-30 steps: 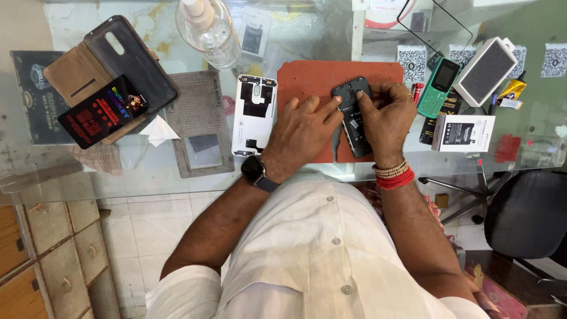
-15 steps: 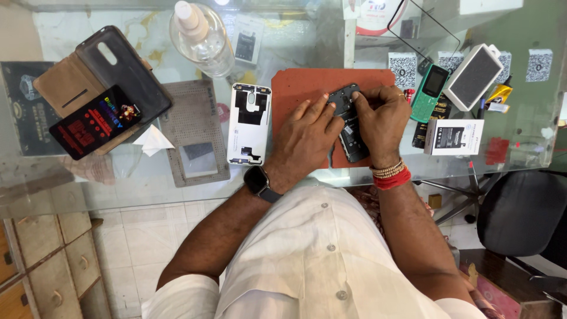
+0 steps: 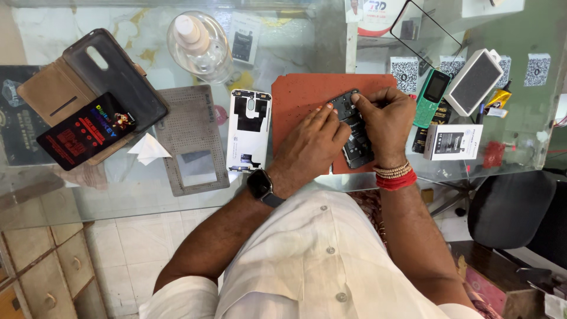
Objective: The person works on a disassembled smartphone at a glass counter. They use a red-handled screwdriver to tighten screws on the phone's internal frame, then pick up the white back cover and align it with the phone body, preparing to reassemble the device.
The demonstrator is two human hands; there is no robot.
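Note:
An opened black phone (image 3: 356, 139) lies on a red-brown work mat (image 3: 301, 94) on the glass table. My left hand (image 3: 310, 145), with a dark watch at the wrist, rests on the mat with its fingertips pressing the phone's left side. My right hand (image 3: 383, 118), wearing red and beaded bracelets, covers the phone's right side with fingers pinched at its top edge. A white phone back panel (image 3: 249, 130) lies just left of the mat, apart from both hands.
A grey perforated mat (image 3: 192, 139) and a brown wallet case with a dark card (image 3: 88, 121) lie to the left. A clear bottle (image 3: 199, 44) stands at the back. A green keypad phone (image 3: 432, 97), small boxes (image 3: 453, 142) and a black chair (image 3: 517, 210) are on the right.
Both hands stay on the black phone; the fingers have shifted slightly toward its top edge. The view has drifted a little.

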